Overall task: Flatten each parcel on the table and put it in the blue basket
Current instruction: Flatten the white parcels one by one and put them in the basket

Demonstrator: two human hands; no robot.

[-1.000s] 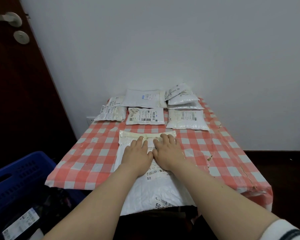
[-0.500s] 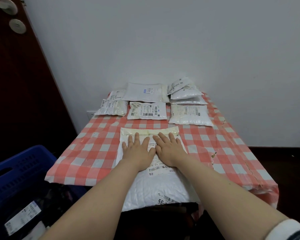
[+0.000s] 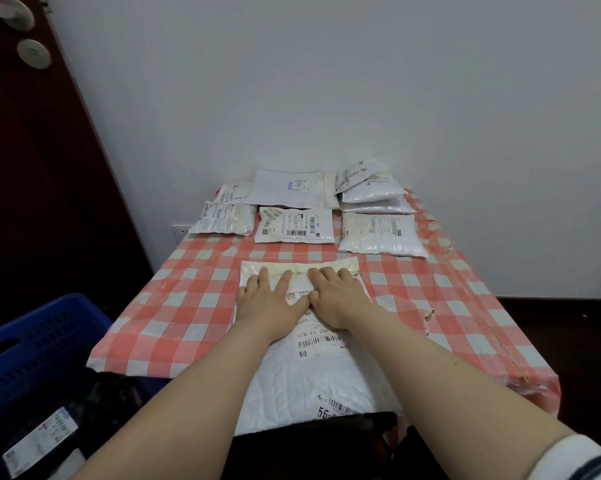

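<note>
A large white bubble-mailer parcel (image 3: 306, 379) lies at the near edge of the red-and-white checked table (image 3: 174, 306), its lower end hanging over the edge. My left hand (image 3: 269, 301) and my right hand (image 3: 337, 296) press flat on its upper half, palms down, fingers spread, thumbs nearly touching. Fingertips reach the parcel's cream taped flap. Several smaller white parcels (image 3: 294, 225) lie in rows at the far end of the table. The blue basket (image 3: 32, 344) stands low at the left, with a labelled parcel (image 3: 39, 441) and dark items inside.
A dark wooden door (image 3: 32, 168) with a metal handle is at the left. A white wall runs behind the table. The tablecloth is torn along the right edge (image 3: 430, 317). Dark floor lies to the right of the table.
Both hands have slid a little farther up the parcel toward its taped flap and spread slightly apart. The parcel stays in place.
</note>
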